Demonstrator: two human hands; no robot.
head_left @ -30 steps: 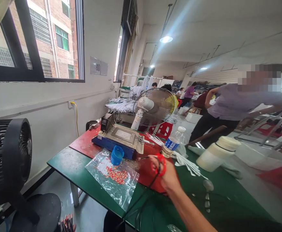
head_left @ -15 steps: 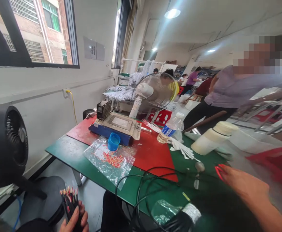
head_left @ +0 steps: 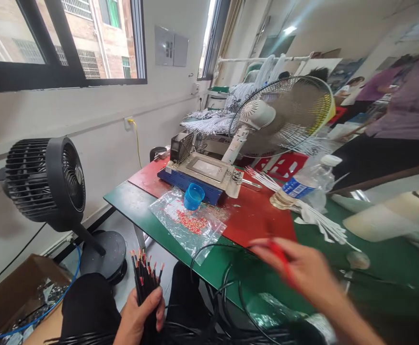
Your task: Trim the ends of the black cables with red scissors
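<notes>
My left hand [head_left: 142, 311] is wrapped round a bundle of black cables [head_left: 144, 282]. Red wires and bare copper-coloured tips stick up from the cable ends. Over the table's front part, my right hand [head_left: 299, 268] is closed on a red-handled tool [head_left: 279, 256], smeared by motion, so its exact kind is unclear. Close below that hand, black cable loops [head_left: 227, 273] hang over the table edge. A clear plastic bag [head_left: 162, 211] lies flat to the left, with small red and pale bits [head_left: 195, 224] scattered on it and a blue round cup [head_left: 194, 196] standing on it.
Behind the cup sits a blue heated-looking box [head_left: 209, 189] with a tray on top. A pedestal fan [head_left: 256, 115] rises behind it. A bottle [head_left: 299, 187], white flask [head_left: 382, 220] and spoon [head_left: 356, 261] occupy the right. Left are a black floor fan [head_left: 54, 182] and a carton [head_left: 33, 268].
My right hand with the red-handled tool has moved left from the table's right side towards its middle. The view has turned right, and the left hand with the cables appears higher and further right.
</notes>
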